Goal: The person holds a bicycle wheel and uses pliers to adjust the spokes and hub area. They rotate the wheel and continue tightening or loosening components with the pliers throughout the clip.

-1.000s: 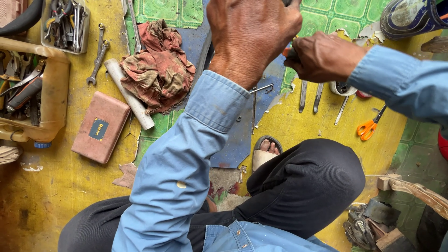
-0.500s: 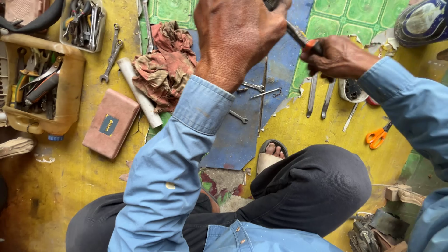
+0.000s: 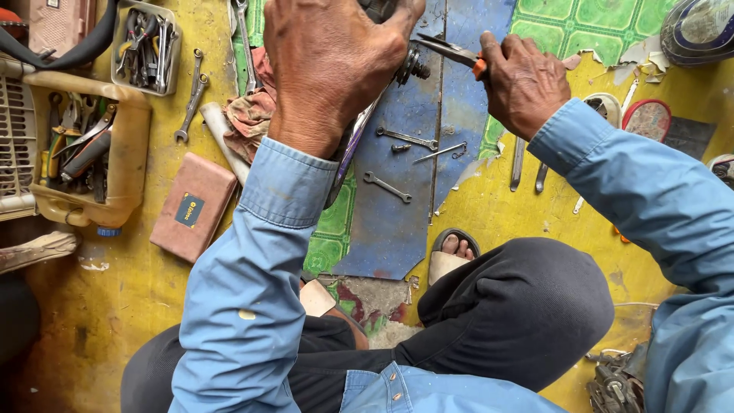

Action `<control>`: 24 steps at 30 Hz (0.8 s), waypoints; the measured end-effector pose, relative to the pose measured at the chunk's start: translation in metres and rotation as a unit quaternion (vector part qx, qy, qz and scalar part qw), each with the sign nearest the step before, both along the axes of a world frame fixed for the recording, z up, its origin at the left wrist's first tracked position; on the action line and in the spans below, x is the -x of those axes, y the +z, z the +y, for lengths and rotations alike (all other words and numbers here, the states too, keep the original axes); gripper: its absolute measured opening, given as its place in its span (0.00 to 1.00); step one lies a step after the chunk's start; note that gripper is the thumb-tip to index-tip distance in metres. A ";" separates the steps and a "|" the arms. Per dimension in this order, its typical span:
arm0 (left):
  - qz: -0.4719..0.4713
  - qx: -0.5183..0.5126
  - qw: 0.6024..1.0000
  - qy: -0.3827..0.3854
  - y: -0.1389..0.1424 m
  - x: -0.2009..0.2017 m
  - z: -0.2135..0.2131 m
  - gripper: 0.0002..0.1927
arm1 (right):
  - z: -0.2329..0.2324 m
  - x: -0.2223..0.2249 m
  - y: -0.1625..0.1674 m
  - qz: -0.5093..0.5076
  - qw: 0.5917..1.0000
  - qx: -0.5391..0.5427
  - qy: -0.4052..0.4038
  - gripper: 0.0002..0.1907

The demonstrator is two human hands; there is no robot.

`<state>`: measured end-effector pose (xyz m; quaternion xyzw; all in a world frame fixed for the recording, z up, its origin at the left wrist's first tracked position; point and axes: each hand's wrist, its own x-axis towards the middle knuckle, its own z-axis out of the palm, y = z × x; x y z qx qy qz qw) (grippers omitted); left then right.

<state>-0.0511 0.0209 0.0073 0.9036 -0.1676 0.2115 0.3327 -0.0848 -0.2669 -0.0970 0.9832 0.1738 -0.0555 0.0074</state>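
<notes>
My left hand point(image 3: 329, 65) grips a dark metal part point(image 3: 409, 65) with a round hub, holding it above the floor; most of the part is hidden under the hand. My right hand point(image 3: 524, 80) holds orange-handled pliers point(image 3: 451, 52), whose metal jaws point left at the hub. A thin purple-edged piece point(image 3: 353, 149) hangs down below my left wrist. Both arms wear light blue sleeves. My knee in dark trousers and a sandalled foot point(image 3: 453, 252) lie below.
Small spanners point(image 3: 386, 186) and a pin lie on a blue sheet point(image 3: 397, 222). A dirty rag point(image 3: 246, 115), a brown box point(image 3: 193, 206), a yellow tool container point(image 3: 99, 164), a metal tray of tools point(image 3: 145, 46) and more spanners point(image 3: 189, 95) are at left.
The view has shifted right and closer. My right hand has moved left with the pliers, bringing the jaws up to the part that my left hand holds.
</notes>
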 end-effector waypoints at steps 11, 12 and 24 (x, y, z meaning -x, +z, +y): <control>0.013 -0.007 1.000 0.009 0.000 -0.001 0.008 0.25 | 0.010 -0.006 0.003 0.022 0.999 -0.029 -0.013 0.18; 0.015 -0.006 1.000 0.009 0.000 0.000 0.009 0.26 | 0.009 -0.008 0.001 0.043 0.998 -0.029 -0.023 0.17; 0.047 -0.019 0.998 0.033 0.004 -0.004 0.015 0.30 | 0.022 0.032 -0.067 0.294 0.953 0.015 -0.074 0.19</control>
